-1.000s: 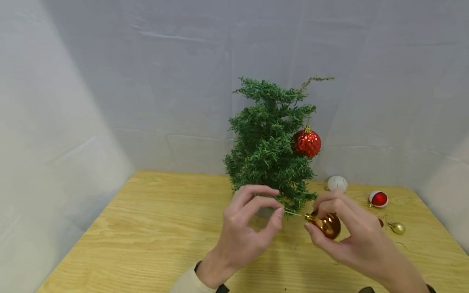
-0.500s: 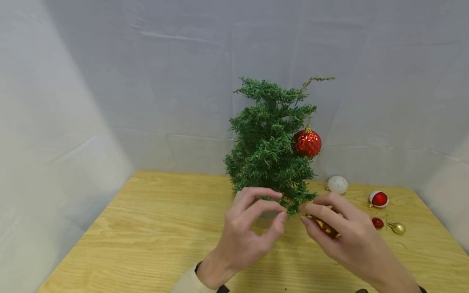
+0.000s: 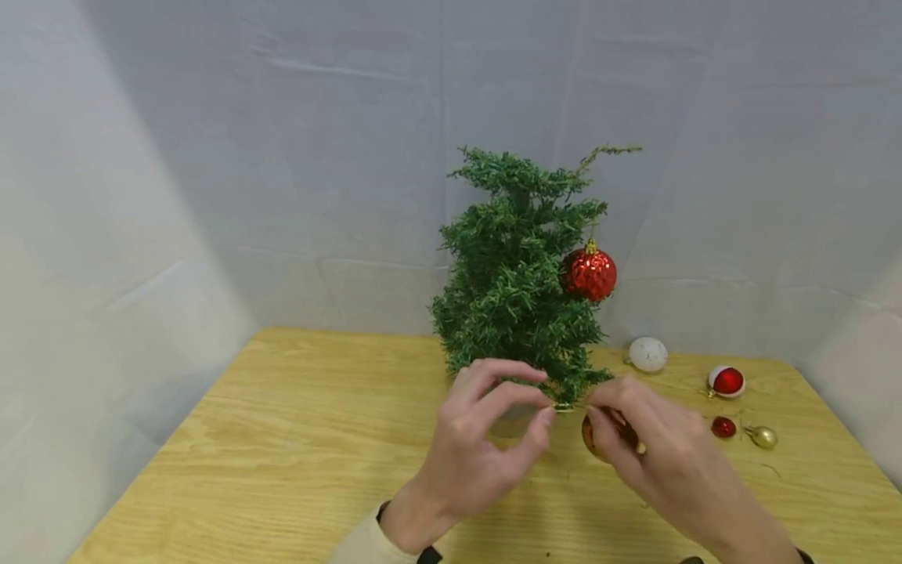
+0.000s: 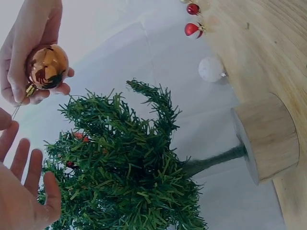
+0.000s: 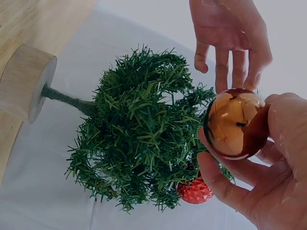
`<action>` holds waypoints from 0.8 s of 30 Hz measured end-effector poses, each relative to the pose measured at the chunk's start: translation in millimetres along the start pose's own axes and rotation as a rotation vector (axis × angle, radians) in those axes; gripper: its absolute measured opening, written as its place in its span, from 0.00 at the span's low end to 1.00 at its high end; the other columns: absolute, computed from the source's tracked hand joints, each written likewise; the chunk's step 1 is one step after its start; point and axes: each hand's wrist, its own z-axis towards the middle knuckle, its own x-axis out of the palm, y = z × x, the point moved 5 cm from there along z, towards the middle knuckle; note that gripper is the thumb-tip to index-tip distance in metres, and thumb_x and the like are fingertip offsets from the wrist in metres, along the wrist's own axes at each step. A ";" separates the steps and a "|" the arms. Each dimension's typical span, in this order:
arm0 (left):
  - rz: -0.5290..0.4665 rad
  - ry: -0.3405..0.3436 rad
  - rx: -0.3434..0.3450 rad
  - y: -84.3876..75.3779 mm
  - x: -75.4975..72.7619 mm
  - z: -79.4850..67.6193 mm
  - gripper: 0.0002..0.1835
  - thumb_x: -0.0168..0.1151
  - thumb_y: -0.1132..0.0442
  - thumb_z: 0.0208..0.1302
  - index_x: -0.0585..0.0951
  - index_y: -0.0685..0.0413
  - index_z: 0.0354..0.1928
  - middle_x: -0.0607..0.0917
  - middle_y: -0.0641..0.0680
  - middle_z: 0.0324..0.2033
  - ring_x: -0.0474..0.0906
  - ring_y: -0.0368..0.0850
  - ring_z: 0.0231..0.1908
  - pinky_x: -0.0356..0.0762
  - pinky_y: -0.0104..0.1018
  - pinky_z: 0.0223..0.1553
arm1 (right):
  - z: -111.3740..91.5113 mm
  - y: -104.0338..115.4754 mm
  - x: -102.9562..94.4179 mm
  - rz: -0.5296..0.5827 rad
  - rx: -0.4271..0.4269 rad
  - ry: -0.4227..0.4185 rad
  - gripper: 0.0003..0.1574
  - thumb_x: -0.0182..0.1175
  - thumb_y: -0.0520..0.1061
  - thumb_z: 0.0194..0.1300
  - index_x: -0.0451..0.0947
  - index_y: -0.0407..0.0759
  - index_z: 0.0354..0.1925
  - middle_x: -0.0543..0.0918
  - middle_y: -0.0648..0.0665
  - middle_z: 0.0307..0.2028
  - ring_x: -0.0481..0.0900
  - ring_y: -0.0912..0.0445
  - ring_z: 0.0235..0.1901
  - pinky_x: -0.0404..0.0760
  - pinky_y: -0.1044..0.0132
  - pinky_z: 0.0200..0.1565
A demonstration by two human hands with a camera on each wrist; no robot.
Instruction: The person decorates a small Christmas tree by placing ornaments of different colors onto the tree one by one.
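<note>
In the head view, my left hand [image 3: 479, 450] pinches the gold string loop [image 3: 564, 407] of a copper-gold bauble [image 3: 592, 440] between thumb and index finger. The right hand [image 3: 672, 454] holds that bauble by its cap end, and in the head view its fingers cover much of the ball. The left wrist view shows the string [image 4: 16, 111] stretched between the two hands, with the shiny ball [image 4: 47, 67] against the right fingers. Right behind the hands stands a small green artificial Christmas tree [image 3: 514, 290]. A faceted red bauble [image 3: 592, 274] hangs on its right side.
On the table [image 3: 317, 439] right of the tree lie a white bauble [image 3: 647, 355], a red-and-white one [image 3: 727, 381], a small red one [image 3: 723, 427] and a small gold one [image 3: 763, 437]. The tree has a round wooden base [image 4: 271, 139]. A pale cloth [image 3: 338, 157] hangs behind.
My right fingers have shifted along the bauble towards its cap and string, and the ball has turned in the hand. The left hand keeps its pinch, moving very slightly right.
</note>
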 end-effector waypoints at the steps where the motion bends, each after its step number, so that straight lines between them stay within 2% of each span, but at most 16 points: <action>1: -0.005 0.008 -0.011 0.2 0.3 0.3 0.03 0.67 0.65 0.64 0.85 0.49 0.38 0.86 0.51 0.45 0.82 0.42 0.46 0.78 0.35 0.49 | -0.2 -0.3 -0.3 -0.001 0.008 -0.004 0.19 0.46 0.50 0.81 0.79 0.41 0.42 0.79 0.55 0.33 0.72 0.69 0.25 0.71 0.83 0.28; 6: -0.010 0.036 -0.051 1.0 1.4 1.6 0.02 0.66 0.64 0.65 0.85 0.48 0.38 0.87 0.49 0.44 0.82 0.40 0.45 0.76 0.33 0.49 | 0.3 -0.6 -1.4 -0.028 0.024 -0.055 0.22 0.46 0.52 0.81 0.80 0.40 0.40 0.84 0.53 0.34 0.83 0.62 0.30 0.81 0.76 0.36; 11: 0.010 0.037 -0.069 2.2 0.7 3.7 0.03 0.64 0.61 0.69 0.85 0.50 0.37 0.87 0.48 0.44 0.82 0.40 0.46 0.76 0.34 0.48 | 4.0 -1.0 -1.4 -0.054 0.030 -0.105 0.23 0.47 0.53 0.81 0.80 0.39 0.40 0.83 0.53 0.33 0.81 0.62 0.30 0.80 0.75 0.37; 15: 0.053 0.006 -0.040 2.3 -1.0 9.0 0.02 0.66 0.62 0.66 0.86 0.50 0.36 0.88 0.49 0.42 0.83 0.40 0.44 0.77 0.34 0.46 | 10.6 -1.5 -2.1 -0.083 0.001 -0.145 0.23 0.48 0.52 0.81 0.80 0.37 0.39 0.81 0.51 0.32 0.80 0.61 0.29 0.80 0.74 0.35; 18: 0.135 -0.031 0.010 0.7 -2.0 14.0 0.02 0.66 0.62 0.65 0.86 0.49 0.35 0.88 0.48 0.41 0.83 0.41 0.43 0.76 0.35 0.44 | 16.2 -1.3 -2.6 -0.128 -0.038 -0.182 0.23 0.49 0.52 0.80 0.80 0.37 0.38 0.82 0.48 0.31 0.79 0.60 0.26 0.78 0.73 0.30; 24: 0.406 -0.070 0.126 -3.0 0.3 22.8 0.05 0.63 0.59 0.67 0.86 0.47 0.34 0.89 0.48 0.40 0.84 0.43 0.43 0.75 0.41 0.46 | 27.8 -2.4 -1.7 -0.246 -0.106 -0.257 0.22 0.52 0.49 0.79 0.83 0.36 0.35 0.84 0.43 0.30 0.79 0.51 0.27 0.76 0.65 0.25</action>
